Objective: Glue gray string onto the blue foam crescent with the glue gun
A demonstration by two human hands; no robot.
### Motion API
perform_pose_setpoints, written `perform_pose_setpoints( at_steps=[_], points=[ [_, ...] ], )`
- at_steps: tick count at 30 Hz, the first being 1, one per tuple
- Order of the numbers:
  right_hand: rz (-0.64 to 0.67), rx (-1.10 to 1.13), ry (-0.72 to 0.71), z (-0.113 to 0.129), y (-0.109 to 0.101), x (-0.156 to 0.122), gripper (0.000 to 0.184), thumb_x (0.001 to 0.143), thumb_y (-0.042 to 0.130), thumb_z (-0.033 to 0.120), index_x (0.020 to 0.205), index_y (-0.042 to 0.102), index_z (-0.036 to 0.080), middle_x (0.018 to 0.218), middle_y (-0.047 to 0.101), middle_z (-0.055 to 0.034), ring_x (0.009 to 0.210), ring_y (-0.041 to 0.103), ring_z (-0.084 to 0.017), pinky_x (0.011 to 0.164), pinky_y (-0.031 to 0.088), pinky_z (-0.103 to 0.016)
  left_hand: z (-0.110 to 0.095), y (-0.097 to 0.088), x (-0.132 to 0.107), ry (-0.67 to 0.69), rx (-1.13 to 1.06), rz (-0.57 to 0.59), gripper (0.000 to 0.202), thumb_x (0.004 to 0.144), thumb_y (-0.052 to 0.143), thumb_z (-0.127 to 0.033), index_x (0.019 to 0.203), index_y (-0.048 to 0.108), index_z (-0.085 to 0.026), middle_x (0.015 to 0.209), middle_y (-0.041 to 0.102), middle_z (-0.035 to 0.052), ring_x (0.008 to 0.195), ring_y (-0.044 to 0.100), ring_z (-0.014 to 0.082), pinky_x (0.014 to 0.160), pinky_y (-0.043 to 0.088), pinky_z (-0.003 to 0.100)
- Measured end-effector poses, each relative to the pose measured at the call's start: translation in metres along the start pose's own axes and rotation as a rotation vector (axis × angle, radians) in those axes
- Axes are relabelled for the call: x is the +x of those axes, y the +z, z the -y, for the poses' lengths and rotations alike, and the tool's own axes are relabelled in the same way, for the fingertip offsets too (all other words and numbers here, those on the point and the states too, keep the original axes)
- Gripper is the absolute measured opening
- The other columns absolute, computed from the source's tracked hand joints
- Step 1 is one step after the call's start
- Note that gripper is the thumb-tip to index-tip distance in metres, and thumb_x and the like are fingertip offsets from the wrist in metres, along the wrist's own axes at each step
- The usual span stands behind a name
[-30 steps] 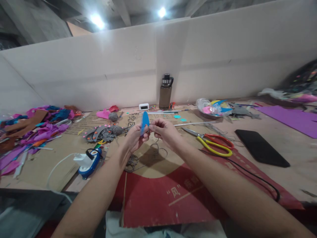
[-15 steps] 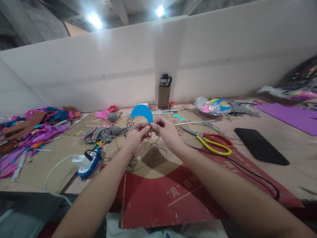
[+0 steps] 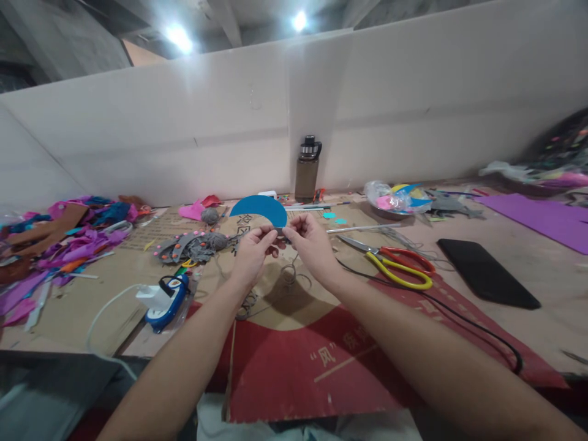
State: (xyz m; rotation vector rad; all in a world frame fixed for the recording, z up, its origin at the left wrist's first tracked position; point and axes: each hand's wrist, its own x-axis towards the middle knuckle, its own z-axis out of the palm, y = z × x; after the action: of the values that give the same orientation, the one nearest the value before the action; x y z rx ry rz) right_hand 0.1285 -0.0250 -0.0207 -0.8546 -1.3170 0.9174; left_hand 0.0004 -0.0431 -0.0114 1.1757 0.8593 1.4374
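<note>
A blue crescent-shaped piece, felt or foam sheet by its look (image 3: 261, 207), stands up above my fingers in the middle of the view. My left hand (image 3: 255, 248) pinches near its lower right tip. Fingertips of my right hand (image 3: 309, 241) are closed on the same tip, close beside the left thumb. Grey yarn (image 3: 289, 274) hangs in loops below the hands over the cardboard; whether a strand is held at the tip is hidden by the fingers. Scissors (image 3: 399, 262) with one red and one yellow handle lie right of my right hand.
Red-and-brown cardboard (image 3: 294, 373) covers the front. A black phone (image 3: 487, 272) lies right, a blue power strip (image 3: 168, 303) left. Behind stand a bottle (image 3: 307, 177) and a bowl of scraps (image 3: 390, 211). Felt scraps (image 3: 68, 239) pile at left; a purple sheet (image 3: 542, 220) lies far right.
The blue crescent has tipped over to the left and looks wider and darker now. Both hands stay pinched together at its tip, with the fingers slightly shifted.
</note>
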Motion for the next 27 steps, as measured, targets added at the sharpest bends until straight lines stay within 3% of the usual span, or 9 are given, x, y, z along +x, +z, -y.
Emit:
perform_pose_setpoints(
  at_steps=[6,12,15,19,22,27],
  points=[
    [0.057,-0.02,0.036,0.0051,-0.0013,0.0002,0.012,0.075,0.058,0.029,0.077,0.056,0.018,0.066,0.054,0.0026,0.059,0.046,-0.01,0.058,0.038,-0.024,0.006,-0.0085,0.0042,0.094,0.248,-0.012,0.02,0.075,0.066,-0.03,0.086,0.066,-0.014,0.064,0.058,-0.0009,0.055,0.048,0.0076,0.051,0.039,0.021],
    [0.029,-0.072,0.025,0.0051,-0.0014,-0.0003,0.012,0.075,0.058,0.029,0.078,0.057,0.017,0.068,0.057,0.001,0.06,0.049,-0.011,0.059,0.04,-0.025,-0.0023,-0.0071,-0.0012,0.16,0.519,-0.043,0.019,0.074,0.065,-0.03,0.084,0.068,-0.015,0.071,0.064,0.0026,0.061,0.056,0.0112,0.056,0.042,0.024],
    [0.058,-0.121,-0.029,0.0066,-0.0021,-0.0033,0.011,0.077,0.056,0.028,0.079,0.057,0.018,0.069,0.059,-0.0001,0.063,0.053,-0.012,0.061,0.041,-0.026,-0.0007,-0.0064,-0.0011,0.088,0.417,-0.059,0.016,0.074,0.064,-0.028,0.082,0.065,-0.014,0.066,0.063,0.0013,0.055,0.053,0.0097,0.053,0.041,0.023],
    [0.065,-0.187,-0.071,0.0072,-0.0039,-0.0043,0.009,0.078,0.056,0.027,0.08,0.057,0.018,0.071,0.06,-0.0009,0.065,0.054,-0.013,0.062,0.042,-0.027,0.0046,-0.0076,0.0019,-0.011,0.234,0.016,0.015,0.072,0.067,-0.029,0.076,0.061,-0.015,0.062,0.059,-0.0007,0.054,0.051,0.0084,0.053,0.04,0.022],
    [0.052,-0.218,-0.072,0.0048,-0.0047,-0.0026,0.009,0.077,0.056,0.027,0.078,0.057,0.018,0.068,0.057,0.0004,0.062,0.05,-0.012,0.059,0.039,-0.026,0.0051,-0.009,0.0031,0.008,0.287,0.013,0.02,0.073,0.067,-0.035,0.077,0.063,-0.015,0.063,0.059,-0.0005,0.054,0.051,0.0073,0.049,0.037,0.019],
    [0.095,-0.228,-0.108,-0.0005,-0.0035,-0.0029,0.011,0.079,0.056,0.028,0.082,0.057,0.018,0.07,0.055,0.001,0.063,0.049,-0.012,0.06,0.039,-0.026,0.0018,-0.0071,0.0017,-0.027,0.282,-0.035,0.025,0.074,0.066,-0.039,0.078,0.058,-0.015,0.049,0.053,-0.0037,0.036,0.038,0.0037,0.036,0.023,0.017]
  ],
)
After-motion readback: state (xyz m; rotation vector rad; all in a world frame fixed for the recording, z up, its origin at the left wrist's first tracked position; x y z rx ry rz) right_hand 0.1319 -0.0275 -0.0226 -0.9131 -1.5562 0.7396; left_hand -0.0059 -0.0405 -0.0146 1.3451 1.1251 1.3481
